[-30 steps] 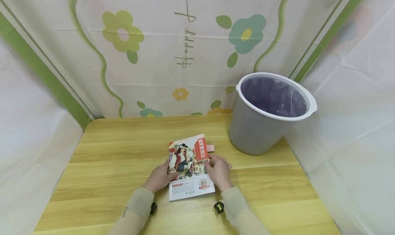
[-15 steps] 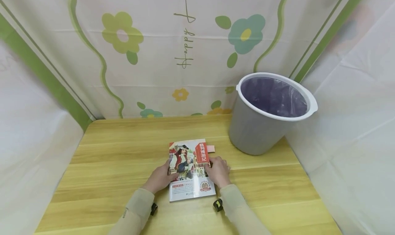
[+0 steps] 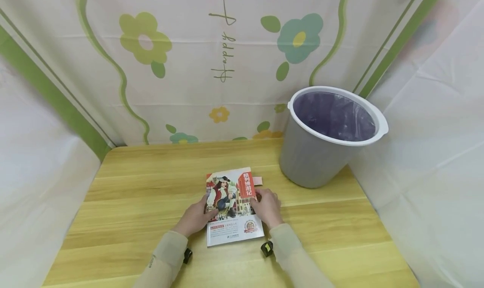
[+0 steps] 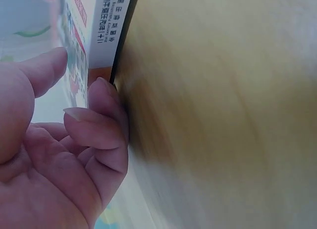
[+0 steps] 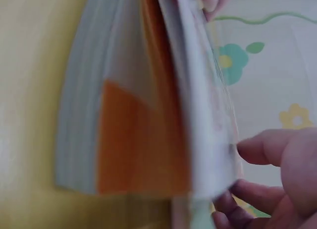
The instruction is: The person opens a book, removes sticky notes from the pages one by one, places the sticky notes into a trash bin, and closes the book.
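A paperback book (image 3: 228,206) with an illustrated cover and a red title block lies on the wooden table. My left hand (image 3: 194,216) grips its left side, thumb over the cover; in the left wrist view, curled fingers (image 4: 96,127) lie against the spine (image 4: 106,35). At the opposite edge, my right hand (image 3: 267,206) pinches the front cover and some leaves between thumb and fingers. They stand raised from the thicker page block (image 5: 84,115) in the right wrist view, with an orange page (image 5: 133,144) showing between. A pale pink slip (image 3: 258,181) pokes out beyond the right edge.
A grey bin (image 3: 317,153) with a white rim and a dark purple liner stands at the table's back right. Flower-printed curtain (image 3: 181,69) hangs behind the table (image 3: 151,174), and white cloth rises on both sides.
The cover's right side dips, then rises slightly again under my right hand, which shifts only a little. My left hand keeps its grip on the book. The head view tilts slightly.
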Demonstrator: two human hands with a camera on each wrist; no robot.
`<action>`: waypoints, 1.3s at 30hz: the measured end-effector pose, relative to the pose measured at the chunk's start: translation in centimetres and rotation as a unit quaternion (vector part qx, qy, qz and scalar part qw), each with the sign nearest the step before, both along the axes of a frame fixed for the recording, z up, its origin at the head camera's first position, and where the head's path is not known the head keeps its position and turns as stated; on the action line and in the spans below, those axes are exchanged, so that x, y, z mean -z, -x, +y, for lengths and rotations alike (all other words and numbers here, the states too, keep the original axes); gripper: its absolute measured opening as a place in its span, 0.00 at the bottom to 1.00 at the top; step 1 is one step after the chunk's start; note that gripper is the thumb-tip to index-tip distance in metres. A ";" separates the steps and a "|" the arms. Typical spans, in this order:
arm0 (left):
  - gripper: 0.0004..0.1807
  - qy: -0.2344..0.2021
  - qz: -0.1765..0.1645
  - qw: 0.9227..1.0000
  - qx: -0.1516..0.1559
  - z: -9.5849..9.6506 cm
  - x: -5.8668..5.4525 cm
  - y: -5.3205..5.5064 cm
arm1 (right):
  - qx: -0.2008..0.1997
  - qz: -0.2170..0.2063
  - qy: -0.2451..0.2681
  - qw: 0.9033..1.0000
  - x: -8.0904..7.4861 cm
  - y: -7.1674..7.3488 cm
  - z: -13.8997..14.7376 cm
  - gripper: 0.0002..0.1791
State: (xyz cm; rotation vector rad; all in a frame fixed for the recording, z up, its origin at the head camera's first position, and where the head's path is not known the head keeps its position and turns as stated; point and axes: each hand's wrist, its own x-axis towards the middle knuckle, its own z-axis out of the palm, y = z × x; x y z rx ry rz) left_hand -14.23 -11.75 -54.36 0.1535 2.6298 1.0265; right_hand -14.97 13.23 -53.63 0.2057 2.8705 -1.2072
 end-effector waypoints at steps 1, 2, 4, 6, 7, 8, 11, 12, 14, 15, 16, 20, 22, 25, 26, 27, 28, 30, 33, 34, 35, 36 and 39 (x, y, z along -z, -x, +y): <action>0.46 -0.001 -0.001 1.000 -0.001 0.0 0.1 0.0 | -0.003 -0.008 -0.011 1.000 0.1 0.0 0.1 0.21; 0.46 -0.001 -0.001 1.000 -0.001 0.1 0.1 0.0 | -0.005 -0.015 -0.019 1.000 0.3 0.1 0.1 0.21; 0.45 -0.001 0.000 1.000 0.000 0.1 0.2 0.0 | -0.008 -0.024 -0.023 0.999 0.7 0.2 0.1 0.22; 0.45 -0.001 -0.001 1.000 0.000 0.2 0.2 0.0 | -0.007 -0.021 -0.022 1.000 0.9 0.3 0.1 0.22; 0.45 0.000 -0.001 1.000 -0.002 0.2 0.2 0.0 | -0.006 -0.017 -0.021 1.000 1.0 0.3 0.1 0.22; 0.46 0.000 -0.002 1.000 -0.003 0.2 0.2 0.0 | -0.004 -0.012 -0.020 1.000 1.0 0.3 0.0 0.22; 0.46 0.004 -0.001 1.000 -0.005 0.2 0.1 -0.1 | -0.002 0.004 -0.020 1.000 0.8 0.2 -0.2 0.24; 0.46 0.005 -0.001 1.000 -0.005 0.2 0.1 -0.1 | -0.002 0.011 -0.022 1.000 0.6 0.1 -0.2 0.24; 0.46 0.006 0.001 1.000 -0.004 0.2 0.1 -0.1 | -0.003 0.024 -0.020 1.000 0.3 0.0 -0.3 0.24; 0.46 0.007 0.002 1.000 -0.003 0.1 0.2 -0.1 | -0.002 0.029 -0.011 1.000 0.1 0.0 -0.3 0.23; 0.46 0.006 0.004 1.000 -0.002 0.1 0.2 -0.1 | -0.002 0.033 0.005 0.999 0.0 0.0 -0.3 0.22; 0.46 -0.001 0.002 1.000 -0.002 0.0 0.3 -0.2 | -0.012 0.019 0.136 0.990 -0.8 0.2 0.1 0.19; 0.45 -0.005 -0.003 1.000 -0.003 -0.1 0.3 -0.2 | -0.017 -0.001 0.203 0.979 -1.1 0.3 0.4 0.18; 0.44 -0.003 -0.003 1.000 -0.004 -0.3 0.2 -0.2 | -0.030 -0.022 0.264 0.964 -1.7 0.4 0.8 0.19; 0.43 0.000 0.001 1.000 -0.003 -0.3 0.1 -0.2 | -0.039 -0.023 0.276 0.960 -1.8 0.4 0.9 0.20; 0.41 0.003 0.003 1.000 -0.002 -0.4 0.0 -0.1 | -0.044 -0.029 0.288 0.956 -2.0 0.5 0.9 0.20; 0.40 0.006 0.006 1.000 -0.002 -0.4 -0.2 -0.1 | -0.053 -0.032 0.300 0.952 -2.3 0.4 0.9 0.22; 0.37 0.012 0.015 1.000 -0.004 -0.5 -0.7 0.0 | -0.070 -0.043 0.323 0.943 -2.8 0.3 0.9 0.24; 0.35 0.009 0.020 1.000 -0.012 -0.4 -1.6 0.2 | -0.104 -0.052 0.331 0.936 -3.6 0.0 0.7 0.28; 0.35 0.000 0.021 1.000 -0.018 -0.3 -1.9 0.2 | -0.117 -0.053 0.331 0.935 -3.7 -0.1 0.6 0.29; 0.34 -0.012 0.019 0.999 -0.023 -0.2 -2.3 0.2 | -0.130 -0.053 0.331 0.933 -3.9 -0.3 0.5 0.30; 0.34 -0.023 0.020 0.999 -0.027 -0.1 -2.8 0.2 | -0.145 -0.053 0.330 0.931 -4.0 -0.4 0.4 0.31; 0.34 -0.070 0.016 0.997 -0.035 0.4 -4.1 0.2 | -0.189 -0.049 0.334 0.922 -4.2 -0.7 -0.1 0.32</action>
